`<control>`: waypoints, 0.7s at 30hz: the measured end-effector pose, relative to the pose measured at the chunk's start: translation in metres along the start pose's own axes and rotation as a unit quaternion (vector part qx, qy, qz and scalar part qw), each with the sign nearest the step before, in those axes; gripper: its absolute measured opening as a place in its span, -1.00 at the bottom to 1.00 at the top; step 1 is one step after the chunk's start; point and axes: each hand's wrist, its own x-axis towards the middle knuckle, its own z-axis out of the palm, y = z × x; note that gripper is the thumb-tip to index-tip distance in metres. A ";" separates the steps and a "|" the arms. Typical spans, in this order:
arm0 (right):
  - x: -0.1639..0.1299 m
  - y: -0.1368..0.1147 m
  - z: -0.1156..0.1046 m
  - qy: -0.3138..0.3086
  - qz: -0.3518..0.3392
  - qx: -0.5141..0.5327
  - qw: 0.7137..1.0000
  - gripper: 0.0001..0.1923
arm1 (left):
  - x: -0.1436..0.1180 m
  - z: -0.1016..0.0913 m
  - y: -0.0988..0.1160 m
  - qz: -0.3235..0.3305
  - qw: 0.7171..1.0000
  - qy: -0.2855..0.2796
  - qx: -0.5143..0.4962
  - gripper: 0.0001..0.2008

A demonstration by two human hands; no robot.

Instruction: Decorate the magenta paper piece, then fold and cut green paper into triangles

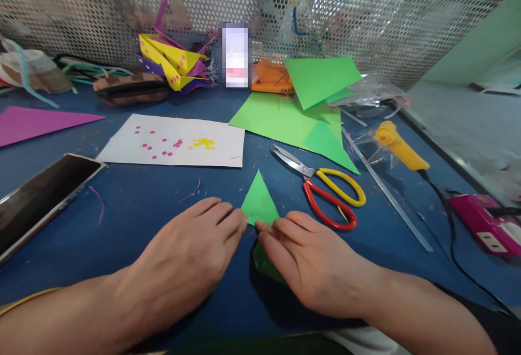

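Observation:
Between my hands a small piece of green paper (259,200) points away from me as a triangle on the blue table. My left hand (203,233) presses its lower left corner with fingers bent together. The fingers of my right hand (305,252) are closed on its lower right edge. A darker green part (266,262) shows below, partly covered by my right hand; whether it belongs to the same sheet I cannot tell. Scissors (311,173) with one yellow and one red handle lie spread just beyond my right hand.
White paper (183,154) with pink and yellow bits lies beyond my left hand, near a phone (44,197). Green sheets (280,119), folded yellow and purple paper (171,62) and a pouch (130,88) stand farther back. A yellow glue gun (402,146) and pink power strip (484,224) are right.

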 end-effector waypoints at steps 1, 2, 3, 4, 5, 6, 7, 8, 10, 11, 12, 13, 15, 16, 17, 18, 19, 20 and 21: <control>0.000 0.000 0.000 -0.001 0.002 0.006 1.000 -0.71 | 0.000 0.000 0.000 -0.002 1.000 0.007 0.000 -0.74; 0.000 0.001 0.000 -0.001 0.002 0.008 1.000 -0.71 | 0.000 0.000 0.001 -0.003 1.000 0.011 0.000 -0.74; 0.000 0.001 -0.001 -0.002 0.001 0.008 1.000 -0.71 | 0.000 0.000 0.002 -0.002 1.000 0.013 0.002 -0.73; 0.000 0.001 -0.001 -0.002 0.001 0.006 1.000 -0.71 | 0.000 0.001 0.004 0.001 1.000 0.014 0.005 -0.73; 0.000 0.001 -0.001 -0.001 0.001 0.004 1.000 -0.71 | 0.000 0.001 0.005 0.005 1.000 0.013 0.009 -0.73; 0.000 0.001 0.000 -0.002 0.001 0.002 1.000 -0.71 | 0.000 0.002 0.006 0.010 1.000 0.011 0.011 -0.73; 0.000 0.002 0.000 -0.002 0.000 0.002 1.000 -0.71 | 0.000 0.003 0.005 0.014 1.000 0.011 0.010 -0.73; 0.001 0.002 0.000 -0.004 0.001 0.003 1.000 -0.71 | 0.001 0.003 0.004 0.015 1.000 0.010 0.004 -0.73; 0.001 0.001 0.001 -0.008 0.003 0.007 1.000 -0.70 | 0.001 0.004 -0.002 0.000 1.000 0.014 -0.027 -0.74; 0.001 0.001 0.001 -0.007 0.004 0.009 1.000 -0.70 | 0.002 0.004 -0.006 -0.017 0.998 0.020 -0.050 -0.73; 0.000 0.001 0.001 -0.005 0.006 0.010 1.000 -0.70 | 0.002 0.004 -0.010 -0.036 0.996 0.030 -0.070 -0.73; 0.000 0.001 0.001 -0.001 0.007 0.009 1.000 -0.69 | 0.001 0.004 -0.013 -0.054 0.994 0.042 -0.084 -0.73; 0.000 0.000 0.001 0.004 0.004 0.006 1.000 -0.69 | 0.000 0.004 -0.014 -0.065 0.992 0.060 -0.095 -0.73; -0.001 0.000 0.001 0.004 0.002 0.005 1.000 -0.69 | 0.000 0.004 -0.013 -0.056 0.992 0.060 -0.091 -0.73; -0.001 0.000 0.001 0.002 -0.001 0.005 1.000 -0.69 | -0.001 0.005 -0.011 -0.042 0.994 0.055 -0.085 -0.73; -0.001 0.000 0.000 -0.001 -0.003 0.004 1.000 -0.70 | -0.001 0.005 -0.007 -0.027 0.996 0.043 -0.079 -0.73; -0.002 0.000 0.000 -0.005 -0.005 0.003 1.000 -0.70 | -0.001 0.006 -0.004 -0.012 0.997 0.026 -0.073 -0.74; -0.002 0.000 0.000 -0.009 -0.008 0.001 1.000 -0.70 | -0.001 0.006 -0.001 -0.002 0.998 0.012 -0.067 -0.75; -0.002 0.000 0.000 -0.012 -0.012 -0.004 1.000 -0.70 | 0.000 0.007 0.002 0.004 0.998 0.000 -0.061 -0.77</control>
